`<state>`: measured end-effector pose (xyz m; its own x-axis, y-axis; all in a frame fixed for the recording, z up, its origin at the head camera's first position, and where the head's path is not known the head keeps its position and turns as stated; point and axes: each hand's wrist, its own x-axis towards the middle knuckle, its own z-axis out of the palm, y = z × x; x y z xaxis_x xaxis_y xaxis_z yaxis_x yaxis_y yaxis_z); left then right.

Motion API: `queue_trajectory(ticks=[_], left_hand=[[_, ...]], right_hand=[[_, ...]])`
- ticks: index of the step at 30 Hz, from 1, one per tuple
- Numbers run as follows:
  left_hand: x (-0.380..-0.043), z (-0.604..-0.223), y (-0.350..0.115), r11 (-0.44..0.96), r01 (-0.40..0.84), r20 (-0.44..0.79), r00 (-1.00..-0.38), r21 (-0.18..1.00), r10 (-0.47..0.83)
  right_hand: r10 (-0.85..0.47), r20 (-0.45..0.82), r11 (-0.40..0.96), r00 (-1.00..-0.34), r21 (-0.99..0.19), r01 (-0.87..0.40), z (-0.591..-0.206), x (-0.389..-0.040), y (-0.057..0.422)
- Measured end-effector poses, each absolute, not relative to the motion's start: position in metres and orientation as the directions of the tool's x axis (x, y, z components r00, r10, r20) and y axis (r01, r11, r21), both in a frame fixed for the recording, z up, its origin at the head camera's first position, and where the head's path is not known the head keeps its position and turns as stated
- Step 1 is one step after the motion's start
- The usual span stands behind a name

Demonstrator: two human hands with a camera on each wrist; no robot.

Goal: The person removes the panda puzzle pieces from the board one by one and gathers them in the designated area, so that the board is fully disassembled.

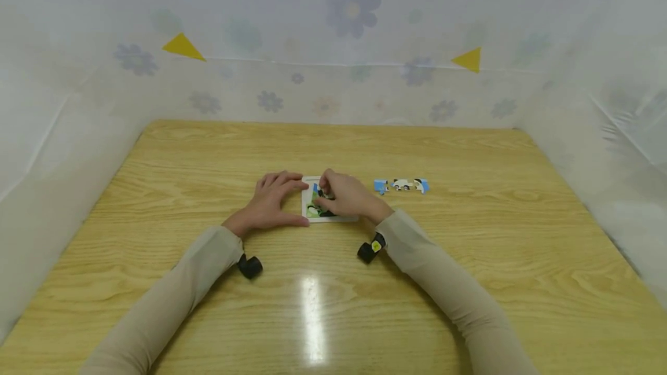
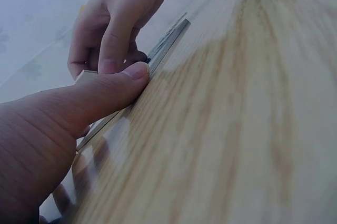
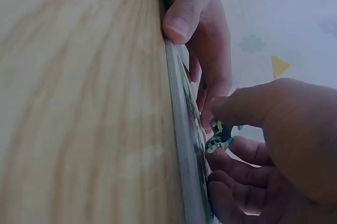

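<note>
A jigsaw puzzle board (image 1: 305,207) with a white border and a green and black picture lies on the table. My left hand (image 1: 268,204) grips its left side, thumb at the near corner and fingers at the far one. In the left wrist view, the left thumb (image 2: 118,84) lies along the board's edge (image 2: 171,39). My right hand (image 1: 348,194) is over the board and covers much of the picture. Between its thumb and fingers it pinches a small green, black and white puzzle piece (image 3: 220,135), close over the picture in the right wrist view.
To the right of the board lie several loose puzzle pieces (image 1: 402,184), blue, white and black. The wooden table (image 1: 234,317) ends at a pale flowered curtain (image 1: 323,91) at the back. Curtains also hang along both sides.
</note>
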<state>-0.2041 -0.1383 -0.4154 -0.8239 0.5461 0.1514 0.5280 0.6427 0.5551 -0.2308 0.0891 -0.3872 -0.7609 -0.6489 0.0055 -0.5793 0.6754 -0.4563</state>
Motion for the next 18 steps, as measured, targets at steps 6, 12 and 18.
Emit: queue_trajectory(ticks=[6,12,18], left_hand=[[-0.204,-0.416,-0.138,0.637,0.537,0.160,-0.818,0.553,0.552],[-0.206,-0.418,-0.136,0.635,0.537,0.159,-0.818,0.556,0.553],[-0.209,-0.420,-0.134,0.637,0.539,0.161,-0.818,0.551,0.553]], right_hand=[[-0.662,0.070,0.627,-0.746,-0.494,-0.603,-0.391,-0.230,0.094],[-0.669,0.112,0.552,-0.735,-0.588,-0.592,-0.397,-0.228,0.108],[-0.630,0.189,0.522,-0.753,-0.615,-0.591,-0.398,-0.222,0.128]])
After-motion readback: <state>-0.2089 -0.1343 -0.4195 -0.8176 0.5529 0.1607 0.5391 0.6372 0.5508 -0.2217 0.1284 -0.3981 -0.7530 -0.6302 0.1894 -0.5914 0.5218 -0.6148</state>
